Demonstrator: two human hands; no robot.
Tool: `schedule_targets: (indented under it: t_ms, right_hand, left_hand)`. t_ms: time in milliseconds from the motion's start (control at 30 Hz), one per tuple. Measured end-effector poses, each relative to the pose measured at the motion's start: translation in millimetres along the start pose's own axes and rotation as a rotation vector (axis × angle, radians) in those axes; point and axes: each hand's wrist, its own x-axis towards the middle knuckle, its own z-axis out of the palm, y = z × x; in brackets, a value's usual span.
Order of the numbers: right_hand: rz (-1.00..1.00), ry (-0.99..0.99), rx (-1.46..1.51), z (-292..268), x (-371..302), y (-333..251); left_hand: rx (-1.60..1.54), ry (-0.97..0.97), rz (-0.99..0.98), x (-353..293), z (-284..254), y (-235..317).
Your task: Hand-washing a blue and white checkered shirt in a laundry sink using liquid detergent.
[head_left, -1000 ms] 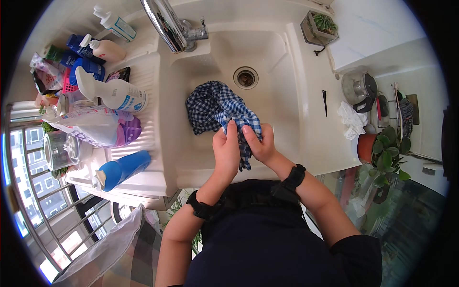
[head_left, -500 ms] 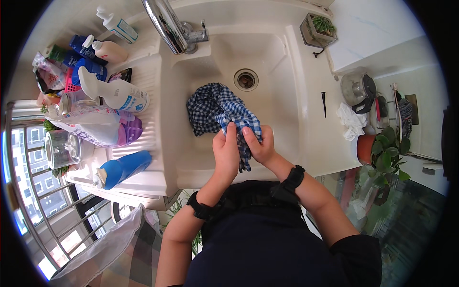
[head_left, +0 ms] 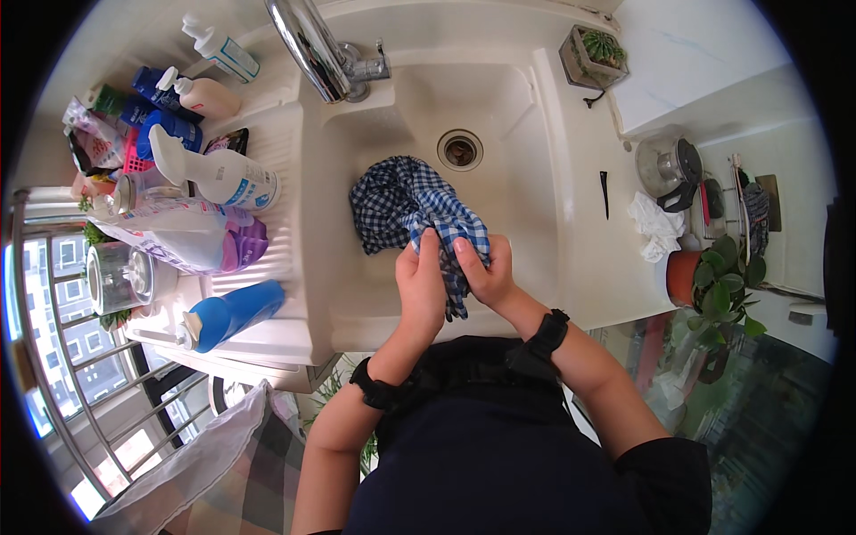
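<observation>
A blue-and-white checked cloth (head_left: 392, 201) lies bunched in the white sink (head_left: 522, 192), its far part resting on the basin floor left of the drain (head_left: 460, 150). Its near end is gathered up between my two hands. My left hand (head_left: 423, 283) grips it from the left, thumb pointing away from me along the fabric. From the right, my right hand (head_left: 486, 272) is closed on the same bunch, thumb on top. A short tail of cloth hangs down between the palms. Most of the fingers are hidden behind the fabric, and whether it is a garment I cannot tell.
A chrome faucet (head_left: 312, 49) rises at the back left. On the ribbed drainboard stand a white spray bottle (head_left: 218, 174), a purple-and-white pouch (head_left: 196, 234) and a blue bottle (head_left: 234, 314). Right of the basin are a black clip-like piece (head_left: 605, 194), crumpled tissue (head_left: 658, 227) and a potted plant (head_left: 685, 276).
</observation>
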Motion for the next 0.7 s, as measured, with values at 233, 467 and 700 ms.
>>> schedule_targets:
  t_ms: [233, 467, 700]
  right_hand:
    - [-0.041, 0.010, -0.017, 1, -1, 7]
    - [-0.105, -0.043, -0.022, 17, 0, -10]
    - [0.184, -0.095, -0.041, 19, 19, 11]
  left_hand:
    - [-0.018, 0.055, -0.018, 1, 0, 1]
    - [-0.088, 0.048, -0.068, 5, -7, -2]
    - [-0.009, -0.012, -0.223, 20, -20, -1]
